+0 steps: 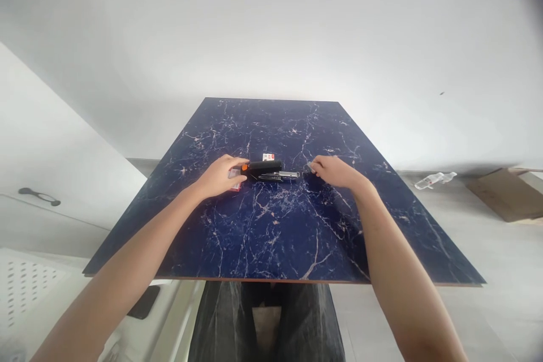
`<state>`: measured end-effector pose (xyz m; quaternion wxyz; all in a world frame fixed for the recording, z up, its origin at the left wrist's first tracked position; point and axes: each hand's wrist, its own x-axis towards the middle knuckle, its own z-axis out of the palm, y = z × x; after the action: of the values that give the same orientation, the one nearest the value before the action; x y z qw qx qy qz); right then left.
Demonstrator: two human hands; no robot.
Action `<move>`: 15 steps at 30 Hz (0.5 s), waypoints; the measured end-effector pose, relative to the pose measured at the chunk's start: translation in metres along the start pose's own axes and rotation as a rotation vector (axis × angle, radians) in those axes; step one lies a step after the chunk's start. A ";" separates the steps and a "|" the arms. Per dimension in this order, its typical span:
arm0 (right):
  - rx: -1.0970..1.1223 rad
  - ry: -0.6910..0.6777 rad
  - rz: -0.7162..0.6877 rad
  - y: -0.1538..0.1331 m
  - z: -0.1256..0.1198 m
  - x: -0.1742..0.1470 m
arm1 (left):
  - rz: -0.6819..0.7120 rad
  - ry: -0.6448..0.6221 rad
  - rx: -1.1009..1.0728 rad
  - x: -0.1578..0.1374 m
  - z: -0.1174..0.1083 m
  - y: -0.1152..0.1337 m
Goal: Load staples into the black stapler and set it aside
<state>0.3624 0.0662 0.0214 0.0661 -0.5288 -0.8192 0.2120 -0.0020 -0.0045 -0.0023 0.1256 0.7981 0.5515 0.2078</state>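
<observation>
A black stapler [265,167] with an orange part at its left end lies on the dark blue marbled table [271,237]. Its metal staple channel [289,174] sticks out to the right. My left hand [223,174] grips the stapler's left end between thumb and fingers. Under that hand, partly covered, is a small red and white box [235,179]. Just right of the channel, apart from it, my right hand [328,169] is closed in a pinch on a small silvery strip [310,167], whose kind is too small to make out.
Behind the stapler is another small red and white box [268,156]. A white wall borders the table's far edge. On the floor at right are clear plastic packaging [435,180] and an open cardboard box [504,195]. A cabinet handle [39,196] shows at left.
</observation>
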 end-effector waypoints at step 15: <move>0.495 0.047 -0.139 -0.041 0.018 0.000 | 0.029 0.012 0.023 0.001 0.002 0.004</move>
<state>0.3224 0.0467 0.0226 0.2269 -0.4437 -0.7749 0.3888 0.0024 -0.0050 -0.0020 0.1099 0.8062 0.5430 0.2078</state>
